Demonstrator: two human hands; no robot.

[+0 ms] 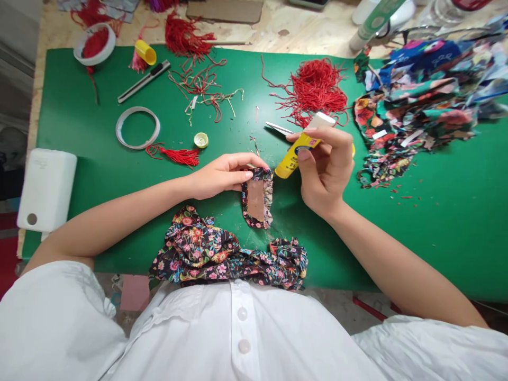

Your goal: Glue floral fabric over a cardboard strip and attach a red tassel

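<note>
My left hand (222, 175) pinches the upper left corner of a small cardboard piece (256, 203) wrapped in black floral fabric. The fabric's gathered edges fold over the brown board, whose middle shows bare. In my right hand (327, 172) is a yellow glue stick (293, 156), tilted, its white end pointing up and away; it is held just right of the piece, apart from it. Partly behind the right hand lie scissors (280, 128), with only the blades plainly showing. Crumpled black floral fabric (222, 254) lies at the near edge, against my shirt.
On the green mat (416, 238) are a red thread pile (317, 90), a red tassel (180, 156), a tape roll (137, 128), a utility knife (143, 82) and a small round cap (201, 140). Fabric scraps (428, 100) heap at right. A white device (46, 190) stands left.
</note>
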